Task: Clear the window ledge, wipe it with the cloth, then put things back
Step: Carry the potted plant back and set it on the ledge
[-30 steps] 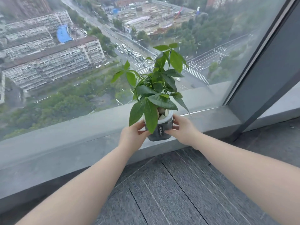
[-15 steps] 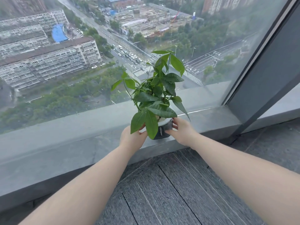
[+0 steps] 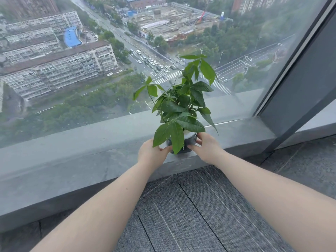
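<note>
Seemingly, pot (image 3: 183, 144) on grey ledge (image 3: 91, 157)

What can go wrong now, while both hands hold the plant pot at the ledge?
The plant pot sits close to the front edge of the window ledge; if the left hand or right hand slips, it may tip onto the carpet. The leaves hide the pot, so the grip is hard to check.

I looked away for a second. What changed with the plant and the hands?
The potted plant came down and forward from mid-air onto the window ledge, near its front edge. The left hand and right hand still grip the pot from both sides.
</note>
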A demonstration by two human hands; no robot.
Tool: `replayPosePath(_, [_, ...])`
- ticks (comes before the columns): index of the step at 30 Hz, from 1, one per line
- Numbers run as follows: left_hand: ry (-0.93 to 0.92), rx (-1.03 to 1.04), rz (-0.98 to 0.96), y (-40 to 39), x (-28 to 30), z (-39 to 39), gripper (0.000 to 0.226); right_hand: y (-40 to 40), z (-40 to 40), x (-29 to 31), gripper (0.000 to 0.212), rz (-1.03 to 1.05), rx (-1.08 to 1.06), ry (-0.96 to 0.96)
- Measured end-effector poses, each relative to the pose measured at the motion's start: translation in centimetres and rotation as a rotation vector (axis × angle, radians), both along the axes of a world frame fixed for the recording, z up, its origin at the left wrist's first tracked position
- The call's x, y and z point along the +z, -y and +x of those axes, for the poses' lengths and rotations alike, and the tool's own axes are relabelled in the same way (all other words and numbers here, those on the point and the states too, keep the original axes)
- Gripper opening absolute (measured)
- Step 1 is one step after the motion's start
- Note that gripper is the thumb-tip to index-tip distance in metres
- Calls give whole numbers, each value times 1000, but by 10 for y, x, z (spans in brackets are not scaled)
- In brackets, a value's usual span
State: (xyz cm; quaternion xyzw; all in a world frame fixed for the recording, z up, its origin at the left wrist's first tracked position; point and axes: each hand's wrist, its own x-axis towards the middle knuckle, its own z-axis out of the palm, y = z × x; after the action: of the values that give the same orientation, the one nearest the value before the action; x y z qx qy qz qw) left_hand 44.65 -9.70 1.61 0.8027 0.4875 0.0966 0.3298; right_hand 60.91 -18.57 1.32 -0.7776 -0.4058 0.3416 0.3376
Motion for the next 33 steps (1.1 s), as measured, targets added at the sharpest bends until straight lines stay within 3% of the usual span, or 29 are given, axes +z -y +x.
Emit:
replayPosePath(7, [-28, -16, -9, 2, -6, 0, 40, 0, -4, -4, 46, -92, -14, 91])
replayPosePath(13, [-270, -122, -90, 7, -6, -2, 57, 7, -8, 13, 53, -463, 104, 297])
replayPosePath(17, [-355, -155, -184, 30, 32, -13, 57, 30, -27, 59, 36, -514, 175, 307])
replayPosePath(24, [-428, -250, -195, 74, 180, -41, 46, 61, -73, 205, 29, -569, 317, 315])
replayPosePath(33, [-340, -188, -174, 126, 439, -103, 42, 113, -134, 465, 38, -574, 402, 369])
